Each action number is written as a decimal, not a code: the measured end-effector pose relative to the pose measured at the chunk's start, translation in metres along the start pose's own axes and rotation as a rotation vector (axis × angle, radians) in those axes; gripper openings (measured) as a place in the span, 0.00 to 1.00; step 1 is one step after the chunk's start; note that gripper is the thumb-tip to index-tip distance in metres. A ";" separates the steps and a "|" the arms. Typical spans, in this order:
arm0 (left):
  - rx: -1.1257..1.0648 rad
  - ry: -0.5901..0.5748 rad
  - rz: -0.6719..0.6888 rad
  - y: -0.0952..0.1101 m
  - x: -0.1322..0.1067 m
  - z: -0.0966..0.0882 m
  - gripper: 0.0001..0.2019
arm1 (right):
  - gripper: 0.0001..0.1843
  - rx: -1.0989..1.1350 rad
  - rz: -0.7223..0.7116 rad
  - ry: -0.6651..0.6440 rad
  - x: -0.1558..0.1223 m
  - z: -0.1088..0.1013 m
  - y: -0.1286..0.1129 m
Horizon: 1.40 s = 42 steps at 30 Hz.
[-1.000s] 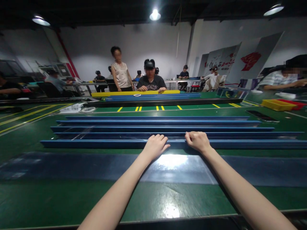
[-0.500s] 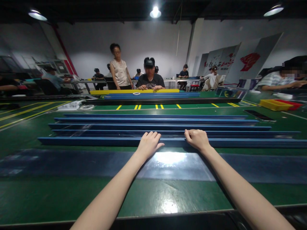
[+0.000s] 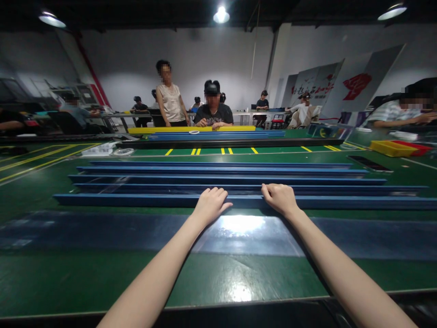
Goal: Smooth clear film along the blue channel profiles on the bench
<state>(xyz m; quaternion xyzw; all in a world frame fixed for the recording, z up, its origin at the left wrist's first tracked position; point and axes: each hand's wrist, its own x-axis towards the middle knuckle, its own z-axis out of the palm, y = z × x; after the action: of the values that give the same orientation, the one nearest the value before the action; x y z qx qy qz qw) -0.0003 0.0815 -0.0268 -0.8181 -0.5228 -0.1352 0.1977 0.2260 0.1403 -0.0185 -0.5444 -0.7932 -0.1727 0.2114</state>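
Note:
Several long blue rails lie side by side across the green table (image 3: 85, 273). Both my hands rest on the nearest blue rail (image 3: 119, 200), close to its middle. My left hand (image 3: 210, 203) lies on it with fingers curled over the top edge. My right hand (image 3: 280, 198) grips the same rail a little to the right, fingers wrapped over it. Between the rail and me a flat, glossy dark blue strip (image 3: 102, 232) runs the table's width, under my wrists.
Across the table a seated person (image 3: 213, 111) handles a yellow rail (image 3: 191, 130) and more blue rails; another person (image 3: 169, 98) stands beside. Yellow and red trays (image 3: 396, 148) sit far right, with a dark flat item (image 3: 370, 165) near them. Other workers sit at the sides.
My left hand has slid a little to the left along the near rail. The right hand stays in place. The view has shifted slightly.

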 end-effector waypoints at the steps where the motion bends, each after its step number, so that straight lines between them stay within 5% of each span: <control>1: -0.017 -0.004 0.014 -0.002 0.000 0.000 0.14 | 0.26 0.003 -0.001 -0.002 0.000 0.000 0.000; 9: -0.096 -0.023 0.022 -0.009 0.000 0.003 0.13 | 0.23 0.027 -0.138 -0.102 0.001 -0.004 0.004; 26: -0.084 -0.129 -0.041 -0.001 0.001 -0.011 0.11 | 0.23 0.015 -0.153 -0.135 0.002 -0.005 0.003; 42: -0.095 -0.116 -0.061 0.002 0.000 -0.008 0.11 | 0.23 0.042 -0.174 -0.164 0.001 -0.009 0.003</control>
<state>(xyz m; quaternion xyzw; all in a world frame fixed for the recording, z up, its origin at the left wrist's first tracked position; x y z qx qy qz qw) 0.0017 0.0767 -0.0199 -0.8167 -0.5511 -0.1181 0.1240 0.2300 0.1381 -0.0101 -0.4814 -0.8554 -0.1287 0.1412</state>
